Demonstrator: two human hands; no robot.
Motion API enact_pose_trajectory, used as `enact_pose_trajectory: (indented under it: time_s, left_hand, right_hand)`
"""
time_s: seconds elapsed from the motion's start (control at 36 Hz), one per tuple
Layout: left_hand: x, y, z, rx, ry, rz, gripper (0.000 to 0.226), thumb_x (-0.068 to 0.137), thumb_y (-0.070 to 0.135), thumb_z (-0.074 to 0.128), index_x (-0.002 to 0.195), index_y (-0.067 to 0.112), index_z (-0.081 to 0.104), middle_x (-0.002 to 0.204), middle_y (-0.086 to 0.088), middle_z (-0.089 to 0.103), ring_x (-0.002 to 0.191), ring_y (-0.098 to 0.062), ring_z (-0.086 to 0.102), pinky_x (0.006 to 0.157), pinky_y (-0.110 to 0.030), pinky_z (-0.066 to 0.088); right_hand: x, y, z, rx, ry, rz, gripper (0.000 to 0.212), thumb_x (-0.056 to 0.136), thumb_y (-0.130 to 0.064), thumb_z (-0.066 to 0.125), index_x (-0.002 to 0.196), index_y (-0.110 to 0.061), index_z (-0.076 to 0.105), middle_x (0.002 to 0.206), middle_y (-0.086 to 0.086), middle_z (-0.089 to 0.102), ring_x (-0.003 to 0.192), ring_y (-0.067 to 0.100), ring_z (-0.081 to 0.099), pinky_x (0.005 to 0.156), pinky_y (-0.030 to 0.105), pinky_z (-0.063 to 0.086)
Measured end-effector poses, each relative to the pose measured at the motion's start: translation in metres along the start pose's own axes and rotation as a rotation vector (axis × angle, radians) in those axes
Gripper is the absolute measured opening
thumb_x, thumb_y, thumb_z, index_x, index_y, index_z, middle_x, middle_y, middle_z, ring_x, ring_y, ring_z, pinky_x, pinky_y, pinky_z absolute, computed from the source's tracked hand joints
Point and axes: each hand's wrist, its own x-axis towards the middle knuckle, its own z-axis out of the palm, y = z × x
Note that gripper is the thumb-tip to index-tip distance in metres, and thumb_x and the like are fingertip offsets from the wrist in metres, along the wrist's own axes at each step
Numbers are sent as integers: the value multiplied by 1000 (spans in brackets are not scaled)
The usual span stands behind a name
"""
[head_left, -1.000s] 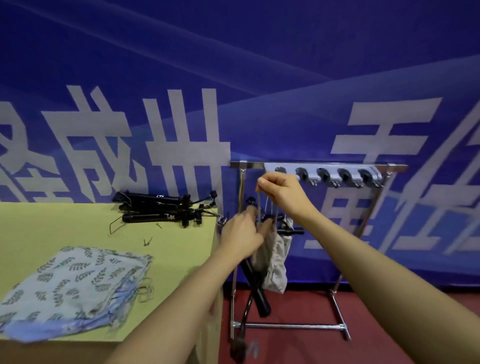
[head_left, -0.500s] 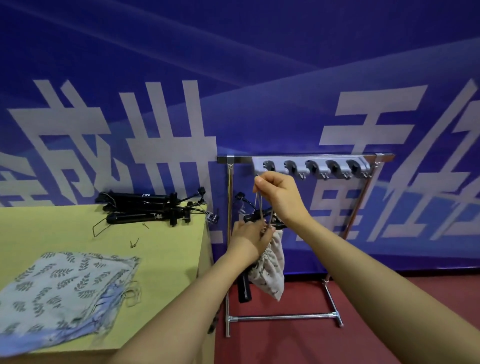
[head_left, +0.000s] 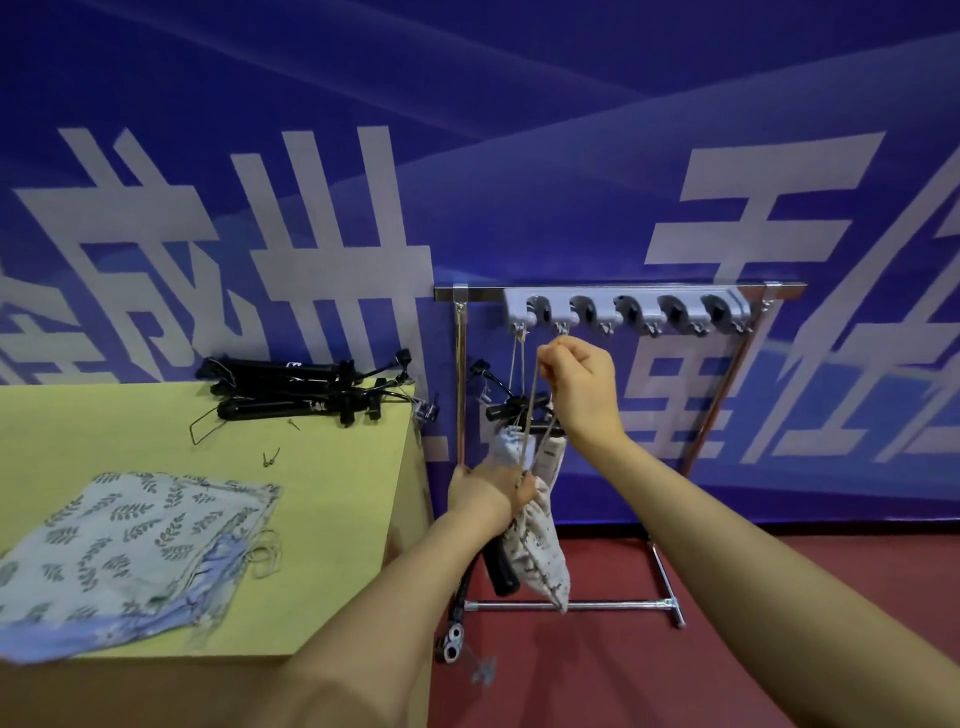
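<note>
A small patterned drawstring bag (head_left: 540, 551) hangs below a grey hook rail (head_left: 623, 310) on a chrome rack (head_left: 460, 364). My right hand (head_left: 579, 387) pinches the bag's beige drawstring (head_left: 530, 410) just under the rail's second hook. My left hand (head_left: 485, 493) grips the gathered neck of the bag lower down. One string runs up to the leftmost hook. Black hangers (head_left: 519, 408) hang behind the bag, partly hidden by it and by my hands.
A yellow-green table (head_left: 322, 519) stands at left, with a pile of black clip hangers (head_left: 306, 387) at its far edge and leaf-print cloth bags (head_left: 130, 540) near me. A blue banner wall is behind. More hangers (head_left: 457, 618) lean on the red floor by the rack's base.
My left hand has slid down from the hanger clips to the bag's neck. My right hand stays high by the hooks, and the drawstring is now stretched taut between them.
</note>
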Motion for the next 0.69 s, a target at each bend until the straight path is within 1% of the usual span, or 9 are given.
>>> enact_pose_trajectory:
  time_s: [0.14, 0.25, 0.31, 0.39, 0.44, 0.53, 0.58, 0.64, 0.69]
  left_hand:
    - [3, 9, 17, 14, -75, -35, 50, 101, 43, 18, 117, 18, 58, 120, -10, 61, 114, -28, 54, 104, -41, 24]
    - [5, 20, 12, -109, -187, -46, 47, 102, 39, 22, 128, 10, 48, 122, -16, 59, 116, -35, 51, 112, -49, 21]
    - [7, 27, 5, -219, -190, -19, 49, 101, 42, 26, 133, 10, 44, 125, -16, 58, 119, -36, 50, 111, -50, 25]
    - [16, 32, 0, -367, -112, 35, 42, 99, 40, 35, 115, 10, 59, 115, -15, 64, 108, -33, 58, 95, -40, 43]
    - [27, 33, 2, -486, -74, 69, 34, 97, 33, 45, 106, 6, 62, 107, -18, 67, 100, -34, 62, 84, -38, 49]
    - [47, 34, 3, -554, -22, 122, 25, 96, 23, 48, 83, 6, 61, 82, -16, 65, 81, -29, 60, 68, -33, 42]
    - [59, 36, 1, -580, -36, 141, 32, 94, 18, 48, 62, 15, 47, 62, -6, 49, 67, -21, 48, 60, -30, 31]
    - [73, 39, -2, -607, -63, 159, 36, 92, 15, 50, 57, 19, 42, 57, -3, 42, 58, -18, 41, 55, -29, 28]
    - [83, 44, -4, -633, -94, 174, 30, 91, 16, 51, 62, 16, 48, 62, -8, 49, 58, -19, 44, 56, -29, 32]
  right_hand:
    - [-7, 11, -9, -19, -43, 28, 36, 89, -1, 50, 54, -8, 41, 43, -11, 33, 44, 4, 27, 46, 15, 27]
    - [-2, 16, -16, -11, -97, 60, 40, 88, 2, 49, 51, -12, 39, 41, -12, 34, 42, 2, 28, 45, 12, 27]
    - [1, 21, -21, -11, -108, 78, 45, 87, 3, 49, 47, -14, 39, 41, -10, 35, 41, 4, 27, 44, 13, 27]
    - [-1, 31, -26, -15, -126, 98, 49, 84, 2, 50, 42, -20, 39, 48, 7, 37, 42, 7, 27, 44, 15, 27]
    - [0, 42, -30, -27, -104, 131, 44, 82, 2, 50, 43, -15, 40, 49, 7, 37, 42, 7, 28, 44, 15, 28]
    - [7, 55, -38, -80, -73, 189, 36, 82, 7, 49, 48, -3, 45, 49, 7, 38, 44, 7, 31, 46, 18, 29]
    - [15, 58, -44, -127, -78, 205, 33, 83, 7, 48, 51, -1, 47, 52, 9, 39, 43, 6, 30, 46, 17, 29]
    - [22, 61, -49, -161, -64, 213, 32, 82, 8, 47, 51, 0, 47, 50, 9, 38, 40, 4, 27, 43, 14, 28]
    - [28, 67, -55, -184, -23, 223, 37, 82, 9, 46, 48, -5, 43, 44, 2, 38, 39, 4, 28, 43, 13, 29]
